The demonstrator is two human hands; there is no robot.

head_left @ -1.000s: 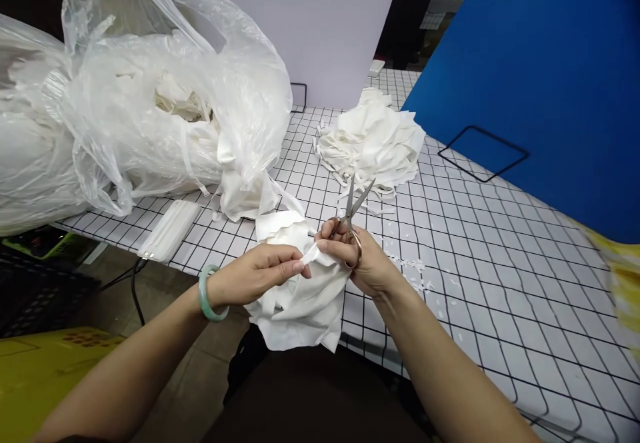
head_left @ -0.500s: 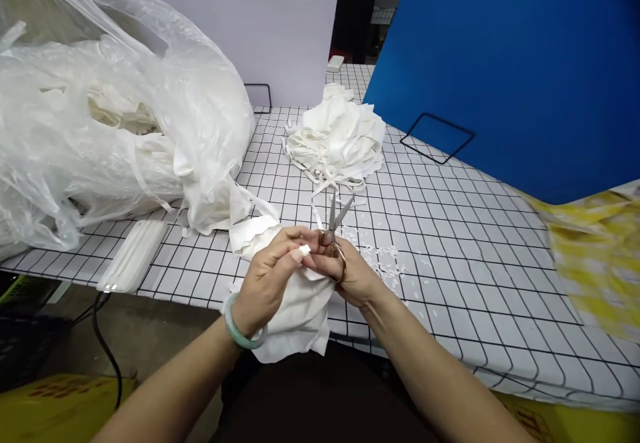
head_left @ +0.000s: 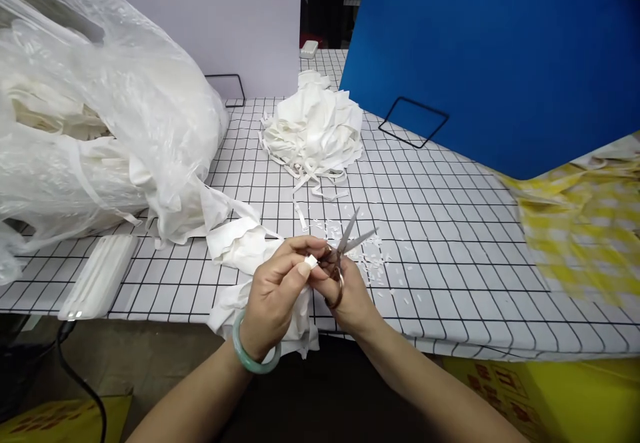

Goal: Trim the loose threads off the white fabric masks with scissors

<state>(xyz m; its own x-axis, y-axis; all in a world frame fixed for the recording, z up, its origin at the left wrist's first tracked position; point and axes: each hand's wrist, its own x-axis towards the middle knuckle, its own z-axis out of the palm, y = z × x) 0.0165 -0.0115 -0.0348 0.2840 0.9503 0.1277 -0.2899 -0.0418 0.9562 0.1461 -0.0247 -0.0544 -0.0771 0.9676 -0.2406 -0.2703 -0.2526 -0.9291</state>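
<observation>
Left hand (head_left: 280, 290), with a green bangle (head_left: 250, 358) on the wrist, is closed in a pinch: thumb and forefinger grip a small white tab (head_left: 311, 261) at the edge of a white cloth piece (head_left: 240, 250). The cloth piece drapes from the fingers over the near edge of the tabletop (head_left: 450, 243) and hangs below it, partly hidden behind the hand.

Right hand (head_left: 350, 293) is closed around the handles of a pair of scissors (head_left: 347, 246), fingers through the loops. The blades are parted and point up and to the right, away from the person. The blade pivot sits just beside the pinched tab; whether a blade touches the tab cannot be determined.

Small white clippings (head_left: 373, 260) are scattered on the black-grid tabletop directly beyond the scissors. Farther back, near the centre, lies a pile of white cloth pieces (head_left: 315, 126) with loose strips trailing toward the hands. A large clear plastic bag (head_left: 100, 116) filled with white material occupies the left side. A flat stack of white strips (head_left: 97, 276) lies at the near left edge. A blue panel (head_left: 500, 50) stands at the right rear, and a yellow checked cloth (head_left: 580, 223) lies at the far right.
</observation>
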